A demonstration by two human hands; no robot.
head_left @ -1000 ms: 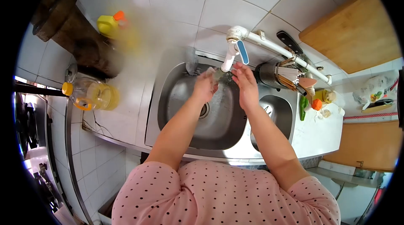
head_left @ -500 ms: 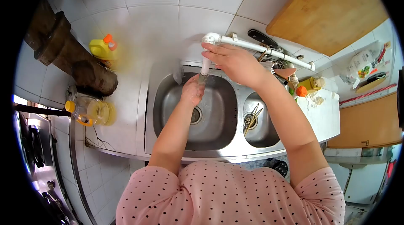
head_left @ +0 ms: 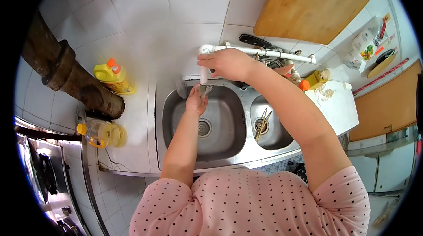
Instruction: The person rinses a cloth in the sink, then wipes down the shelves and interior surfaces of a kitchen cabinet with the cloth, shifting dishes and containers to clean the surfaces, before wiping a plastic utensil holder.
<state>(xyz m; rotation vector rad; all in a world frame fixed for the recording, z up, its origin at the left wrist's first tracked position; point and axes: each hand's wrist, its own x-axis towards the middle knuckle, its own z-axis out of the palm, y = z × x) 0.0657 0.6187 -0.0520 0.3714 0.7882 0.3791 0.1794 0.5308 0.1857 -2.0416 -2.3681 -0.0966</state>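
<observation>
A white plastic water pipe turns down over the large steel sink basin and ends near my left hand. My right hand reaches across the top of this pipe, its fingers bent round the downward part below the elbow. Just under the pipe's end, my left hand is raised with curled fingers. Something greyish and shiny shows between those fingers and the pipe mouth; whether it is water or a small object, I cannot make out.
Chopsticks lie in the small basin. A yellow detergent bottle and an oil jug stand left, by a thick brown pipe. A cutting board and a black-handled knife are at the wall.
My view has shifted, so sink and pipe appear slightly lower and the pipe further left. Both hands keep their places, the right at the pipe and the left beneath its end.
</observation>
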